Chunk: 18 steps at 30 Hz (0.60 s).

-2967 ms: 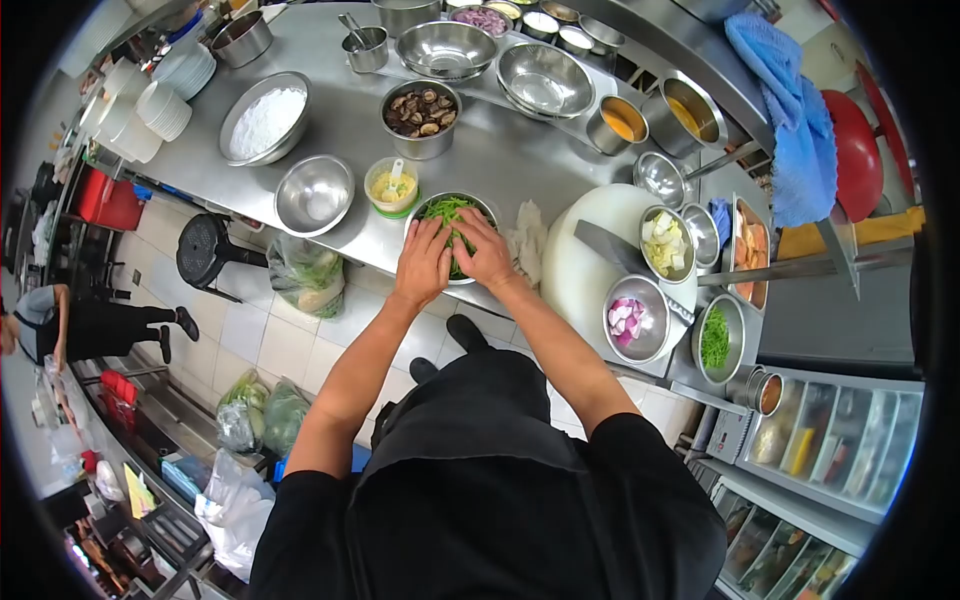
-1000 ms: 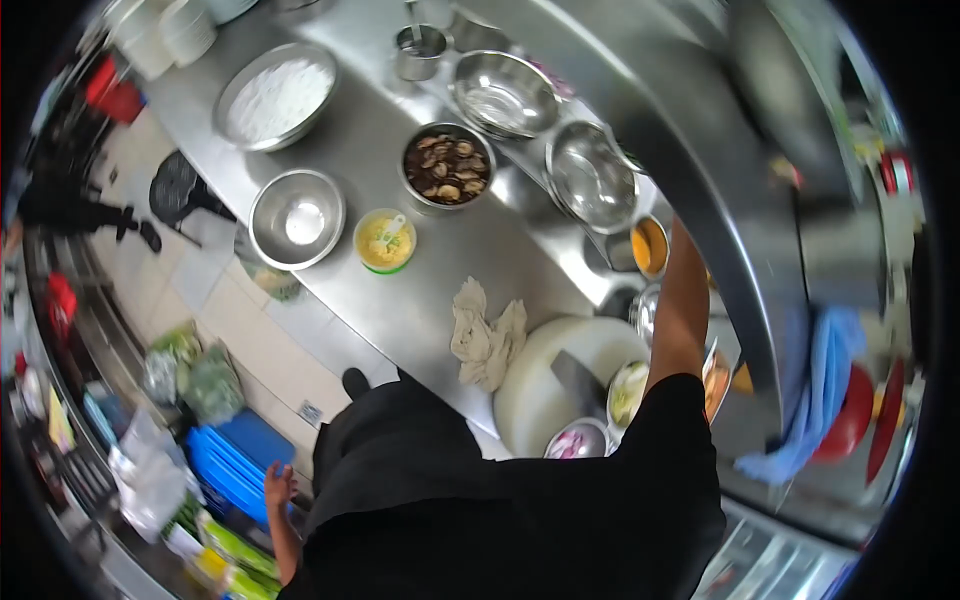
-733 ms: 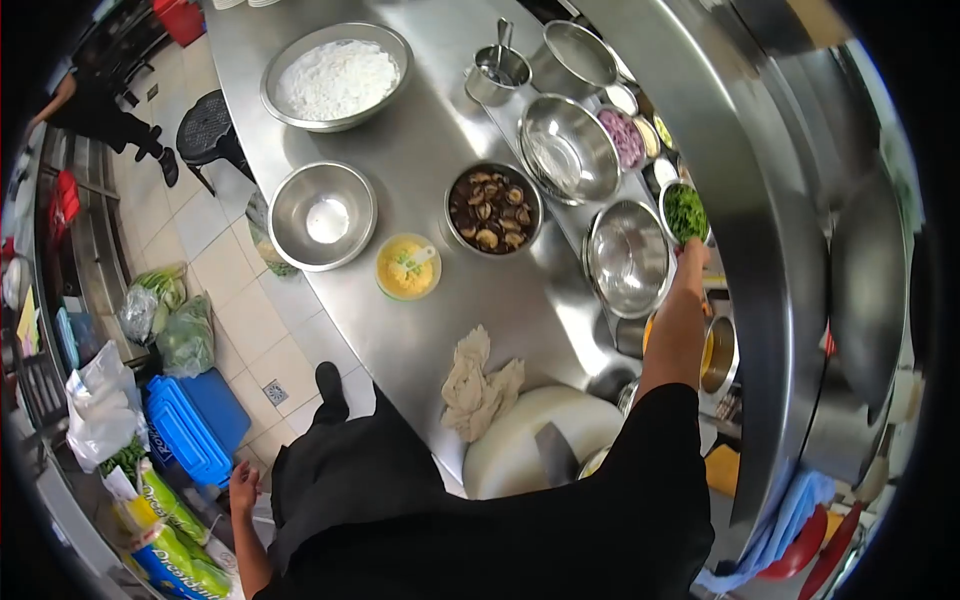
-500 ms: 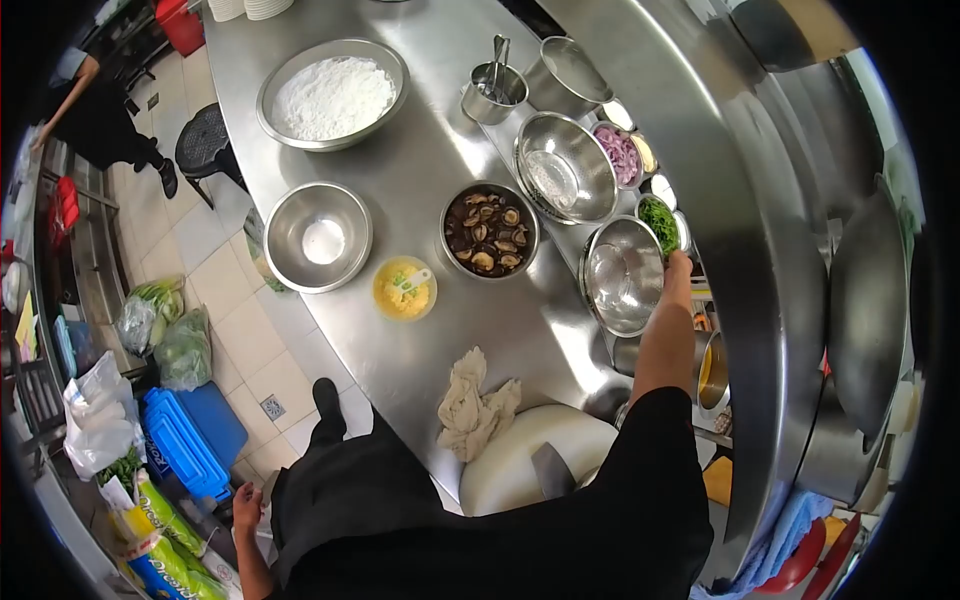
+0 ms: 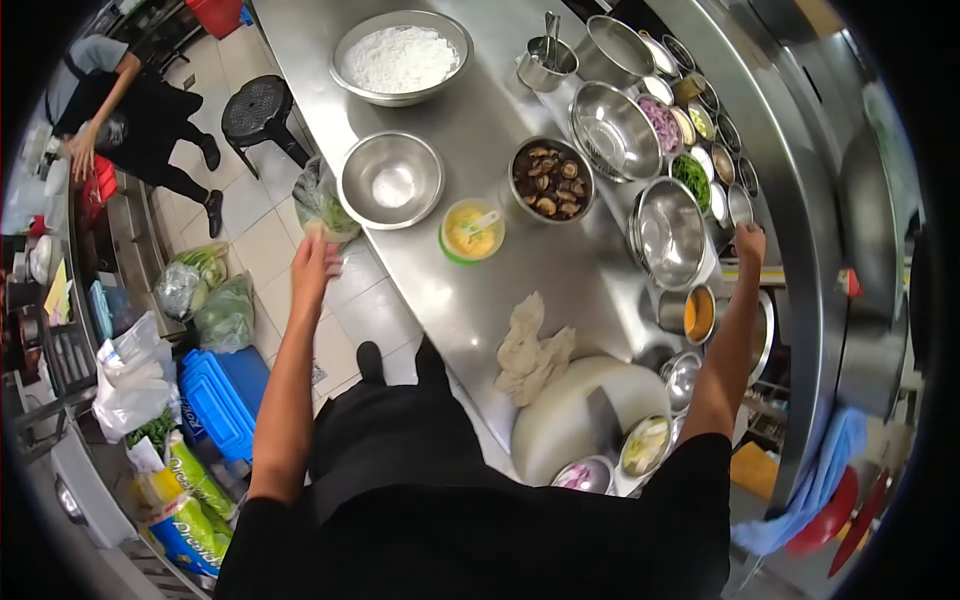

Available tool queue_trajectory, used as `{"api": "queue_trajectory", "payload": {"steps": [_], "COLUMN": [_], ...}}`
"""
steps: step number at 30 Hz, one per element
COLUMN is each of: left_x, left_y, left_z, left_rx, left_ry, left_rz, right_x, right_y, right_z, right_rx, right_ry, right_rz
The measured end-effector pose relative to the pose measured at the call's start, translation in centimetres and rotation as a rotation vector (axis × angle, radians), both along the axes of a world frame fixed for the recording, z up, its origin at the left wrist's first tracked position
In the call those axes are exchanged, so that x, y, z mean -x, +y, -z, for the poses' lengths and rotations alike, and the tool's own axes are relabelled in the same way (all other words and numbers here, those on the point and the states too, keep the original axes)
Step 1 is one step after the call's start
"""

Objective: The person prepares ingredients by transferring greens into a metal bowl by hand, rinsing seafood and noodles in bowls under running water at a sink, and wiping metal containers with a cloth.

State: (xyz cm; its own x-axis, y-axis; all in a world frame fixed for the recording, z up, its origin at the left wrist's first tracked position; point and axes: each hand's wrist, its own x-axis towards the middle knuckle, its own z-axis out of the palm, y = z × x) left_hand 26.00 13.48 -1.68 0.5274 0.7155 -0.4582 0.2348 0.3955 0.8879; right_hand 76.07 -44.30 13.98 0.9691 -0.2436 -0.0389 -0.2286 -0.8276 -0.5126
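My right hand (image 5: 750,243) is closed at the rim of a small steel container (image 5: 740,206) in the row under the shelf. Just up and left of it, chopped greens (image 5: 690,180) sit in a round container, beside one of sliced purple onion (image 5: 659,124). Two larger steel bowls, one an empty shiny bowl (image 5: 670,235) and one above it (image 5: 617,130), stand left of that row. My left hand (image 5: 316,266) hangs open over the floor, left of the counter edge, holding nothing.
On the counter (image 5: 450,340) are a bowl of white powder (image 5: 403,60), a steel bowl (image 5: 391,180), mushrooms (image 5: 549,181), a yellow mix (image 5: 472,231), a cloth (image 5: 533,352) and a knife (image 5: 604,420) on a round board (image 5: 560,410). A person (image 5: 130,115) stands at far left, near a stool (image 5: 260,112).
My right hand has left the container of greens, which now stands in the row, and moved to a small container beside it. My left hand has risen and moved forward. The view has shifted.
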Motion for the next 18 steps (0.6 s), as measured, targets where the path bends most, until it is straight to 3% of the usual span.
{"api": "queue_trajectory", "payload": {"steps": [1,3,4,5,6,8,9,10,12,13,15,18], "left_x": [-2.6,-6.5,-7.8,-8.7,-9.1,-7.5,-6.5,-5.0,-1.4,0.7,4.2,8.0], "left_y": [0.2,1.1,1.3,2.7,4.0,3.3,3.2,3.2,3.1,3.2,3.3,0.5], "left_z": [-1.2,-2.5,-2.3,-0.2,2.0,1.0,1.2,1.5,1.6,2.3,3.0,1.5], "left_rx": [-0.019,-0.04,-0.047,-0.059,-0.076,-0.043,-0.037,-0.033,0.11,0.128,0.164,0.263], "left_ry": [0.025,0.1,0.156,0.179,0.202,0.004,-0.034,-0.069,-0.087,-0.074,-0.058,-0.088], "left_rz": [-0.023,0.014,0.069,0.16,0.26,0.192,0.174,0.145,0.155,0.171,0.19,0.244], "right_x": [1.2,4.3,10.1,18.4,25.9,32.3,36.5,38.3,43.2,45.1,47.9,49.9], "right_y": [-1.6,-2.7,1.1,8.5,14.6,15.4,18.4,20.1,22.8,23.7,25.1,24.0], "right_z": [1.5,4.4,4.8,-0.4,-3.6,3.2,3.3,6.0,12.0,13.8,16.6,19.2], "right_rx": [-0.172,0.132,-0.227,-0.292,-0.122,-0.147,0.088,0.344,0.304,0.298,0.469,0.268], "right_ry": [-0.087,-0.379,-0.191,0.261,0.32,0.234,0.326,0.472,0.433,0.429,0.14,-0.169], "right_rz": [-0.136,-0.939,-0.735,-0.488,-0.497,-0.753,-0.612,-0.66,-0.104,-0.088,0.105,-0.086]}}
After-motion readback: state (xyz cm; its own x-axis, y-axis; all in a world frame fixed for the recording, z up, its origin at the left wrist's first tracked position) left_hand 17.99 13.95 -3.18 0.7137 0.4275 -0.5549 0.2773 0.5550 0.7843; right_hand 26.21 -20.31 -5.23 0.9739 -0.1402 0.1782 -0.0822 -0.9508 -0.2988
